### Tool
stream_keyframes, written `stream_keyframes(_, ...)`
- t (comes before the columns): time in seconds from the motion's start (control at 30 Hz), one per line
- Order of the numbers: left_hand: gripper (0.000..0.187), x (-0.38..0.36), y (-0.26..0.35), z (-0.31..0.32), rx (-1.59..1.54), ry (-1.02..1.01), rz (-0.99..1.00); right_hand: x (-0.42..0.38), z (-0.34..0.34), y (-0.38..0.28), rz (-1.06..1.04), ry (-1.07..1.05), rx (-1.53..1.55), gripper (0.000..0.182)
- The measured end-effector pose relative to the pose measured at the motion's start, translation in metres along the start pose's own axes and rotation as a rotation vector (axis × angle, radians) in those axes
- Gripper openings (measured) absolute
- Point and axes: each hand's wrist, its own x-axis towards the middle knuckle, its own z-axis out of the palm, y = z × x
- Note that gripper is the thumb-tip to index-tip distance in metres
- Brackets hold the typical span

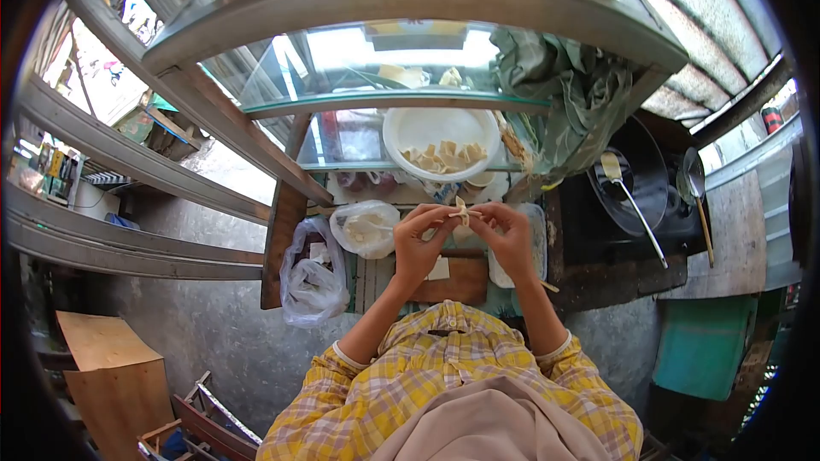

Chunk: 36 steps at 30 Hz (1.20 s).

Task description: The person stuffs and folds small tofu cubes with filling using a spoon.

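Observation:
My left hand (420,239) and my right hand (506,235) meet over the counter, fingertips closed on a small pale folded piece of dough (462,212) between them. Beneath them lies a brown wooden board (465,280) with a pale square wrapper (439,269) on it. Just behind the hands, a round white tub (440,124) holds several folded pale pieces. Beside my left hand sits an open plastic bag (367,229) with pale contents and a spoon in it. A clear container (535,243) stands partly hidden behind my right hand.
At the left edge of the counter is another plastic bag (314,277). Glass shelves (393,102) rise in front, with a green cloth (581,94) hanging at their right. Farther right, a dark wok (628,175) holds a spatula (636,205), and a ladle (702,205) lies beside it.

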Motion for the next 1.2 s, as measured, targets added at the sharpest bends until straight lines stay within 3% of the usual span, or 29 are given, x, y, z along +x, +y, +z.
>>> stream_keyframes(0.07,0.024,0.011,-0.001,-0.005,-0.042,0.107,-0.013,0.028,0.003,-0.007,-0.095,-0.020,-0.195,0.017)
stream_keyframes(0.23,0.027,0.024,-0.003,-0.022,0.052,0.341,-0.011,0.106,0.024,0.006,-0.285,0.006,-0.351,0.013)
stream_keyframes(0.37,0.018,0.013,-0.004,-0.032,0.062,0.340,-0.071,0.150,0.040,0.023,-0.420,-0.132,-0.533,0.013)
stream_keyframes(0.6,0.012,-0.007,-0.006,-0.037,0.104,0.347,-0.078,0.164,0.047,0.027,-0.301,-0.307,-0.870,0.014)
stream_keyframes(0.9,0.012,-0.015,-0.013,-0.030,0.080,0.282,-0.120,0.168,0.044,0.026,-0.176,-0.339,-0.885,0.022)
stream_keyframes(1.0,0.013,-0.017,-0.015,-0.026,0.067,0.268,-0.125,0.164,0.048,0.024,-0.187,-0.332,-0.958,0.022)
stream_keyframes(1.2,0.013,-0.030,-0.022,-0.032,0.063,0.279,-0.160,0.145,0.043,0.023,-0.344,-0.120,-0.963,0.018)
